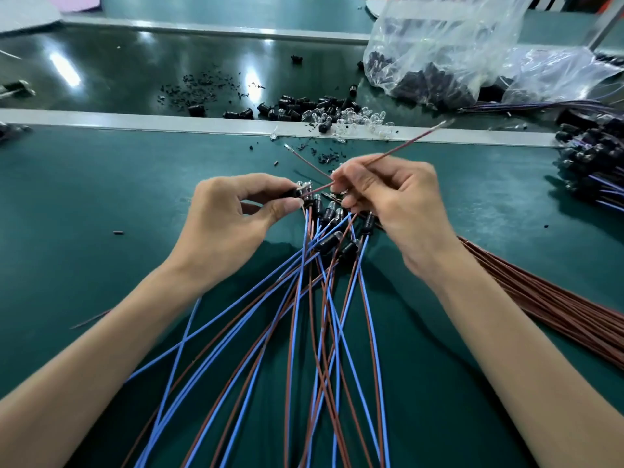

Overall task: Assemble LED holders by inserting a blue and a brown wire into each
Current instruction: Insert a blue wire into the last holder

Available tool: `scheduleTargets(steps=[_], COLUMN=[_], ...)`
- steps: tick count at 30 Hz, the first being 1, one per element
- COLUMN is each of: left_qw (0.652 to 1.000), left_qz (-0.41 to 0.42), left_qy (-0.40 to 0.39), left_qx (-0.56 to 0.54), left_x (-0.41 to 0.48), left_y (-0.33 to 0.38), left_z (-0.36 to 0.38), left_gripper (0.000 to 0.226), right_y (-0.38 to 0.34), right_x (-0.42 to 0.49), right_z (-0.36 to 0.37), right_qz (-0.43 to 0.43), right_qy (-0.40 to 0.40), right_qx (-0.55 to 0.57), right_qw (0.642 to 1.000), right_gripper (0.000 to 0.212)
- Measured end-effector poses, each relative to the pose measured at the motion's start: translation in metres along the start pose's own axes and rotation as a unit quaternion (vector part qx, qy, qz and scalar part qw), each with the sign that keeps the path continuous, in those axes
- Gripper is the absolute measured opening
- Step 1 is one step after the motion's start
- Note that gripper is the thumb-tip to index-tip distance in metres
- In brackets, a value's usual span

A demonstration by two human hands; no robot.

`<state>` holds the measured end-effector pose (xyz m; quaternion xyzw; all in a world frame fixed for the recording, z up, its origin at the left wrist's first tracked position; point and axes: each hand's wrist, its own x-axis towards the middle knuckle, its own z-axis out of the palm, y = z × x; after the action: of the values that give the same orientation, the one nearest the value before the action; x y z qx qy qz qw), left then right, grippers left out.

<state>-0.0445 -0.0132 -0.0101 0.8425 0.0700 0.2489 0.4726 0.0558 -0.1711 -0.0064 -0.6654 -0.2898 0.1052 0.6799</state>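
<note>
Fingers (283, 208) closed: LED holder (292, 192) pinched by L hand (223, 228); brown wire (405, 145), by R hand (401, 204), aimed 8 o'clock at holder.

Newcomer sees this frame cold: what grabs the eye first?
The two hands at centre: the left hand pinches a black LED holder while the right hand pinches a brown wire aimed at it. Below them a tangle of blue and brown wires fans toward the camera; a clear plastic bag sits back right.
</note>
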Motion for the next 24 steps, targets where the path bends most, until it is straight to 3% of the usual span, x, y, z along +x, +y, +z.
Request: scheduleTargets(steps=[4, 8, 10, 15, 20, 24], left_qw=[1.0, 1.0, 1.0, 0.999, 0.997, 0.992], left_qz=[0.004, 0.003, 0.004, 0.016, 0.034, 0.074], left_qy=[-0.01, 0.003, 0.003, -0.001, 0.011, 0.006], left_qx=[0.009, 0.024, 0.03, 0.05, 0.066, 0.098], left_x=[0.0, 0.002, 0.001, 0.0, 0.001, 0.0], left_y=[-0.001, -0.005, -0.006, -0.004, -0.005, -0.004], left_z=[0.001, -0.001, 0.0, 0.001, 0.0, 0.002], left_gripper=[0.018, 0.022, 0.019, 0.018, 0.018, 0.019], right_y=[0.002, -0.005, -0.006, 0.0, 0.001, 0.006], right_x=[-0.003, 0.002, 0.002, -0.001, 0.001, -0.004], right_z=[0.005, -0.004, -0.006, 0.002, 0.001, 0.008], right_qz=[0.006, -0.013, -0.021, 0.035, 0.016, 0.036], right_qy=[-0.024, 0.072, 0.103, -0.017, 0.04, -0.024], right_qx=[-0.087, 0.057, 0.069, -0.061, -0.024, -0.072], right_qw=[0.996, 0.996, 0.992, 0.997, 0.999, 0.996], right_gripper=[0.006, 0.012, 0.016, 0.01, 0.01, 0.004])
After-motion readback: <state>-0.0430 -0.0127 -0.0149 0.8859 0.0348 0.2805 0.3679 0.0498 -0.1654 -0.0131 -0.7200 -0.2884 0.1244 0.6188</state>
